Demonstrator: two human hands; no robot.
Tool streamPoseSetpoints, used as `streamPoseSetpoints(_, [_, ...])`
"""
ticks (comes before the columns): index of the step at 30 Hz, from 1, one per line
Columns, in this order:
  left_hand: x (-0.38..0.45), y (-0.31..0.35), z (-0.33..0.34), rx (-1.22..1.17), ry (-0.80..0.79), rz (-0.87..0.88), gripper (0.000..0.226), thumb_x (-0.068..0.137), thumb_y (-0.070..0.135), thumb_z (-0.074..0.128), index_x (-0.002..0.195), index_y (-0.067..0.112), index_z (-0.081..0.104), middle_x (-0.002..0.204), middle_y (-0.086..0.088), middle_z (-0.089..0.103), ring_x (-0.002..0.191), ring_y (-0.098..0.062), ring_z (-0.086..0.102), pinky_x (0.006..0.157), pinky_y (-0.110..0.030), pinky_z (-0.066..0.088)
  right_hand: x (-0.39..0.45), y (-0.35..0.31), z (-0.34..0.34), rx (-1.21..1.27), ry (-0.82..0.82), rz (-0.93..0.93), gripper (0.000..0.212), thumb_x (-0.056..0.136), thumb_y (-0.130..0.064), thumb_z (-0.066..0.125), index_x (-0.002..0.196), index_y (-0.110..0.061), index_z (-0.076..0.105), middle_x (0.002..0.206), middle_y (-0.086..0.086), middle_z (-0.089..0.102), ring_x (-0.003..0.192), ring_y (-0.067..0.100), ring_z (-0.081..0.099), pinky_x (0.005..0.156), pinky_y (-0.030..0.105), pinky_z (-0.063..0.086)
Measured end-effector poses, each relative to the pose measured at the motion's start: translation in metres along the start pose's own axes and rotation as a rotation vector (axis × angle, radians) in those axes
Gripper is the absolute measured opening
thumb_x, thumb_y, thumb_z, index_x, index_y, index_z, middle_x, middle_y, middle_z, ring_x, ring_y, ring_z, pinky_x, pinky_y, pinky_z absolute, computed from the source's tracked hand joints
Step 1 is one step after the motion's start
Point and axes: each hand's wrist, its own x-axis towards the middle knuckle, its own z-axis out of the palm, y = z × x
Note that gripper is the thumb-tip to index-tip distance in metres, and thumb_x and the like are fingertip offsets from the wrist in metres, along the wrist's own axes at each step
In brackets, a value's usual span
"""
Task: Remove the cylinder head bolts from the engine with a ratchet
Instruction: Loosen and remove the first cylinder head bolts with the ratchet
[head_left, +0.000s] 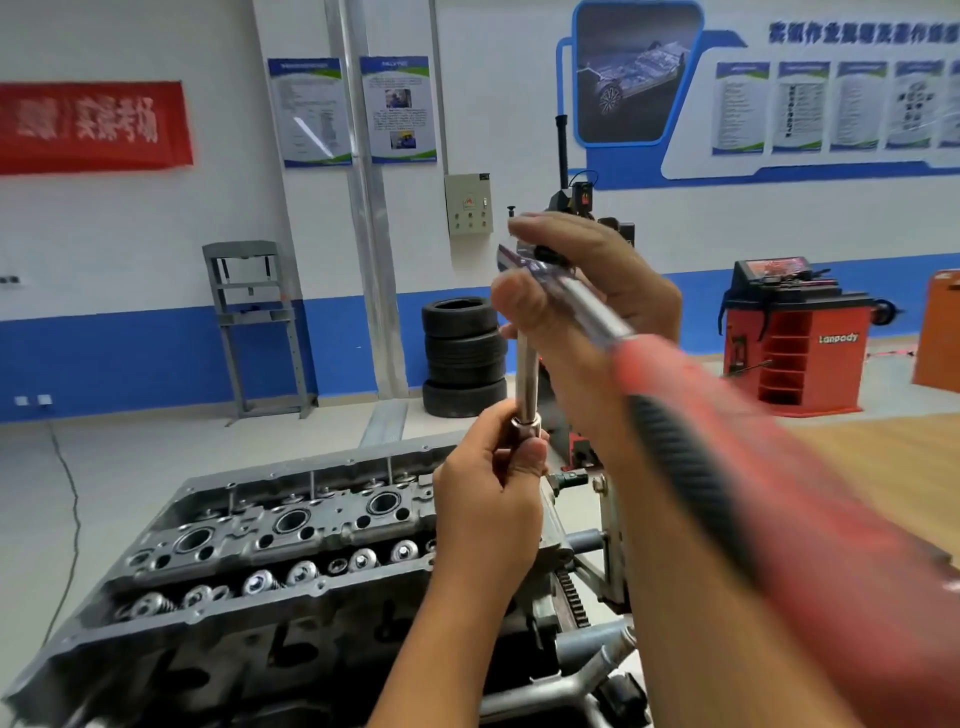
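Both hands are closed on the red-and-black-handled chrome ratchet (597, 312), held above the grey aluminium cylinder head (270, 535).
The ratchet head is gripped by the right hand (587, 291), the near-vertical chrome extension bar (526, 379) pinched at its lower end by the left hand (493, 493); the cylinder head lies below-left, nearer the left hand.

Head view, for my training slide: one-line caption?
Right hand and left hand hold red-handled ratchet with chrome extension bar above grey engine cylinder head.

"Lanpady" on red machine (795, 338)

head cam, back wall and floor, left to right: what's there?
Red banner → grey press frame → tyre stack → red wheel balancer. In front, left hand and right hand hold the ratchet.
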Motion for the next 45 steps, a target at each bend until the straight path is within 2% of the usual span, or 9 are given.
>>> streamPoseSetpoints(2, [-0.006, 0.001, -0.001, -0.092, 0.004, -0.053, 0.051, 0.085, 0.087, 0.043, 0.114, 0.05, 0.064, 0.095, 0.016, 0.075, 0.085, -0.009, 0.072, 0.067, -0.035, 0.058, -0.005, 0.001, 0.005, -0.017, -0.019, -0.013, 0.036, 0.086, -0.013, 0.078, 0.121, -0.011, 0.066, 0.125, 0.014, 0.065, 0.096, 0.036, 0.073, 0.075, 0.053, 0.063])
streamPoseSetpoints(7, [0.005, 0.0, -0.011, -0.087, -0.239, -0.029, 0.024, 0.109, 0.018, 0.047, 0.113, 0.035, 0.063, 0.088, 0.011, 0.069, 0.065, -0.007, 0.055, 0.064, -0.035, 0.046, -0.01, -0.001, 0.014, 0.322, 0.013, 0.222, 0.03, 0.102, -0.041, 0.053, 0.108, -0.012, 0.06, 0.107, 0.01, 0.069, 0.073, 0.037, 0.07, 0.056, 0.042, 0.057])
streamPoseSetpoints(12, [0.006, 0.003, -0.008, -0.035, -0.149, -0.068, 0.024, 0.1, 0.009, 0.061, 0.097, 0.033, 0.065, 0.082, 0.011, 0.068, 0.067, -0.009, 0.056, 0.07, -0.032, 0.049, -0.003, 0.004, 0.004, 0.675, 0.031, 0.472, 0.042, 0.102, -0.058, 0.044, 0.117, -0.024, 0.065, 0.118, 0.017, 0.072, 0.062, 0.025, 0.057, 0.057, 0.029, 0.046])
streamPoseSetpoints(22, [0.004, 0.0, -0.007, 0.001, -0.089, -0.046, 0.032, 0.091, -0.003, 0.061, 0.086, 0.029, 0.065, 0.073, 0.012, 0.069, 0.068, -0.01, 0.059, 0.065, -0.029, 0.045, -0.015, 0.0, 0.024, 0.121, 0.142, 0.113, 0.032, 0.094, -0.022, 0.068, 0.121, -0.005, 0.061, 0.103, 0.012, 0.068, 0.069, 0.039, 0.071, 0.05, 0.027, 0.052])
streamPoseSetpoints(29, [0.003, 0.001, -0.011, 0.054, -0.166, 0.037, 0.013, 0.105, 0.021, 0.056, 0.103, 0.029, 0.065, 0.083, 0.008, 0.068, 0.07, -0.008, 0.057, 0.068, -0.032, 0.047, -0.007, -0.003, 0.005, 0.57, 0.109, 0.487, 0.045, 0.1, -0.058, 0.043, 0.122, -0.024, 0.064, 0.126, 0.009, 0.071, 0.067, 0.03, 0.064, 0.062, 0.034, 0.043])
streamPoseSetpoints(32, [0.004, 0.003, -0.011, 0.045, -0.173, 0.002, 0.017, 0.107, 0.021, 0.052, 0.099, 0.032, 0.061, 0.083, 0.004, 0.067, 0.065, -0.012, 0.053, 0.065, -0.04, 0.048, -0.006, -0.001, 0.001, 0.6, 0.125, 0.515, 0.044, 0.091, -0.055, 0.058, 0.124, -0.026, 0.065, 0.115, 0.012, 0.071, 0.07, 0.031, 0.065, 0.064, 0.037, 0.047])
streamPoseSetpoints(38, [0.002, 0.004, -0.009, 0.049, -0.118, -0.042, 0.019, 0.103, 0.016, 0.054, 0.097, 0.031, 0.063, 0.076, 0.017, 0.067, 0.063, -0.003, 0.054, 0.061, -0.023, 0.043, -0.01, -0.004, 0.019, -0.01, 0.257, 0.116, 0.027, 0.093, -0.045, 0.073, 0.103, -0.02, 0.068, 0.087, 0.002, 0.073, 0.073, 0.028, 0.073, 0.057, 0.043, 0.061])
streamPoseSetpoints(41, [-0.001, 0.007, -0.015, 0.032, -0.116, -0.014, 0.013, 0.097, 0.035, 0.051, 0.108, 0.04, 0.051, 0.083, 0.035, 0.065, 0.077, 0.009, 0.06, 0.065, -0.01, 0.047, -0.011, 0.0, 0.021, -0.391, 0.278, -0.113, 0.045, 0.092, -0.062, 0.063, 0.093, -0.017, 0.068, 0.081, -0.001, 0.066, 0.072, 0.007, 0.064, 0.064, 0.016, 0.049])
streamPoseSetpoints(45, [0.01, 0.002, -0.016, 0.014, -0.274, -0.126, 0.021, 0.106, 0.022, 0.048, 0.096, 0.039, 0.056, 0.084, 0.012, 0.069, 0.07, -0.013, 0.062, 0.068, -0.039, 0.054, -0.011, -0.004, 0.017, 0.188, 0.174, 0.231, 0.018, 0.096, -0.035, 0.064, 0.108, -0.022, 0.067, 0.091, 0.01, 0.07, 0.065, 0.028, 0.068, 0.054, 0.038, 0.056])
